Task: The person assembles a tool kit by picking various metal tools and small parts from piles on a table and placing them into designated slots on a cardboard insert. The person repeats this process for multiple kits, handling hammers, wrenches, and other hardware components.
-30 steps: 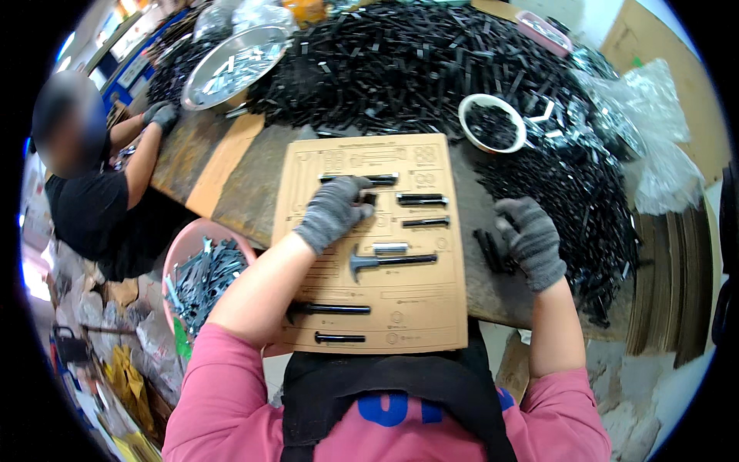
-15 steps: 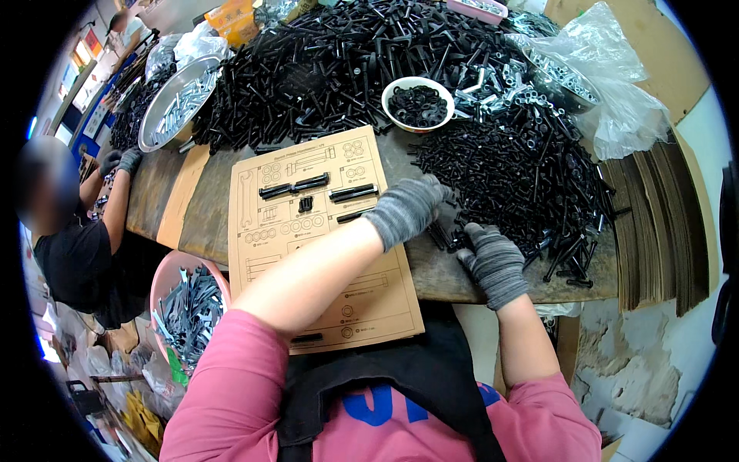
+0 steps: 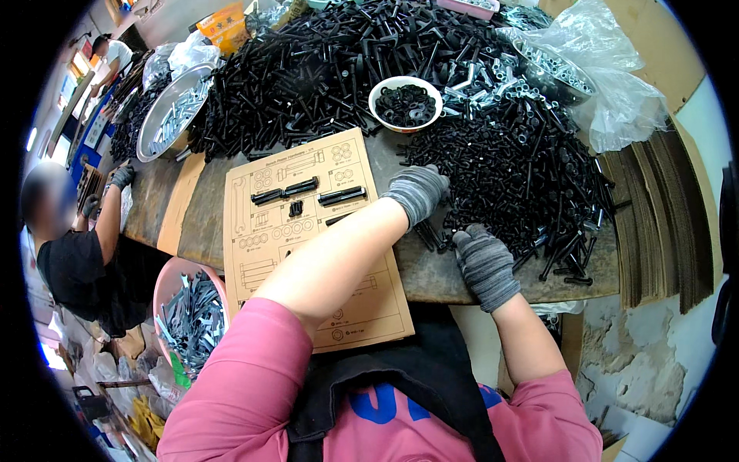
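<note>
I observe the left hand (image 3: 418, 192) right of centre in the frame, its fingertips at the left edge of the pile of small black bolts (image 3: 516, 181); I cannot tell whether that grip is apart or together. Longer black bolts (image 3: 433, 236) lie just below it on the table (image 3: 435, 281). The right hand (image 3: 486, 268), lower right, reaches the pile's lower edge, fingers curled; its hold I cannot determine. Centre-left, the cardboard sheet (image 3: 385, 308) bears black cylindrical parts (image 3: 342, 195).

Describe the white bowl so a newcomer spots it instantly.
Across the table, find the big black heap. At its near edge, just beyond the left hand, sits the bowl. Unlike the silver basin leftward, it's white, with black pieces inside.
</note>
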`<act>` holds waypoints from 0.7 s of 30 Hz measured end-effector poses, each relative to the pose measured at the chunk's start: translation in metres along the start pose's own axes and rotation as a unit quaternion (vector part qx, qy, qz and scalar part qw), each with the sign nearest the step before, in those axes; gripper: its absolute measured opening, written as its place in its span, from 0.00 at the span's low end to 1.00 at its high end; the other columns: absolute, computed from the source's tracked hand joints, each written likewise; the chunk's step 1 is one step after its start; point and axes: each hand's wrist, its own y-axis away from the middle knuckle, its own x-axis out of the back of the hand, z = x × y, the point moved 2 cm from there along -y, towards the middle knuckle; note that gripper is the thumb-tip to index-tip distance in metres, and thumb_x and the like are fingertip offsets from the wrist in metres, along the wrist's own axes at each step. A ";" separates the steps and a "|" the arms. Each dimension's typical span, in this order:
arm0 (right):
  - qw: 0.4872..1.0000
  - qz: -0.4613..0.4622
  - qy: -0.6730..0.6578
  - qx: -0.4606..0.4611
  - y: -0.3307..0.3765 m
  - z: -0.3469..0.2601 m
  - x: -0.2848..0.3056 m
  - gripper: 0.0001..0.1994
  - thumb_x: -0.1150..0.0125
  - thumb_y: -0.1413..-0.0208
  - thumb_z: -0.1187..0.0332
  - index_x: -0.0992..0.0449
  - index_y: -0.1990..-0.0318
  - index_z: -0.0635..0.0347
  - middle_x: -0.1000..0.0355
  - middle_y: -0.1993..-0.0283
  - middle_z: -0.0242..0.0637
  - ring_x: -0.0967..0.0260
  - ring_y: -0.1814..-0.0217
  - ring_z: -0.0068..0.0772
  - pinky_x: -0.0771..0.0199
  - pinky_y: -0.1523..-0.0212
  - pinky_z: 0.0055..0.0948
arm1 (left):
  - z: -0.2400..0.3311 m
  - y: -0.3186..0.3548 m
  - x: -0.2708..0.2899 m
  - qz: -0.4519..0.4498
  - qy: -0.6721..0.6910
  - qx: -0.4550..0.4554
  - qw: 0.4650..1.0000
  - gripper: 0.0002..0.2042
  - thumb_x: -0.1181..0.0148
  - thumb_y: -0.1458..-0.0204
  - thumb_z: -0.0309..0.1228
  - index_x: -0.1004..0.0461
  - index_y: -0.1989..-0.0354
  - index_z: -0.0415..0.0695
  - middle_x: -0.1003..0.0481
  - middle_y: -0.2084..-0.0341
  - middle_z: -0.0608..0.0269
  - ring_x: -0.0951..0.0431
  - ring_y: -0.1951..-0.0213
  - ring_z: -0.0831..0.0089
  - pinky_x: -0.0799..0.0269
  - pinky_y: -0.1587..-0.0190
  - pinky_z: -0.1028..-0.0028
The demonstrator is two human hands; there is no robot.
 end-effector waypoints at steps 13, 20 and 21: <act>0.980 -0.189 0.065 -0.013 -0.004 -0.001 0.011 0.08 0.58 0.49 0.68 0.32 0.63 0.56 0.32 0.67 0.46 0.30 0.69 0.43 0.28 0.73 0.37 | 0.001 0.000 0.010 -0.047 0.000 -0.036 0.998 0.12 0.43 0.64 0.29 0.26 0.67 0.43 0.26 0.70 0.50 0.25 0.64 0.58 0.29 0.62 0.65; 0.972 -0.214 0.090 0.014 -0.010 -0.004 0.015 0.07 0.56 0.51 0.69 0.32 0.67 0.56 0.32 0.67 0.47 0.29 0.69 0.45 0.28 0.72 0.39 | -0.046 0.067 0.035 0.130 0.079 -0.040 0.988 0.12 0.43 0.62 0.32 0.29 0.67 0.42 0.29 0.70 0.54 0.28 0.65 0.57 0.31 0.61 0.64; 0.970 -0.226 0.091 0.014 -0.010 -0.001 0.012 0.07 0.55 0.52 0.68 0.32 0.67 0.56 0.32 0.65 0.48 0.30 0.68 0.45 0.28 0.70 0.39 | -0.059 0.083 0.037 0.139 0.069 -0.033 0.987 0.11 0.42 0.61 0.31 0.29 0.68 0.43 0.29 0.71 0.55 0.28 0.66 0.58 0.31 0.61 0.65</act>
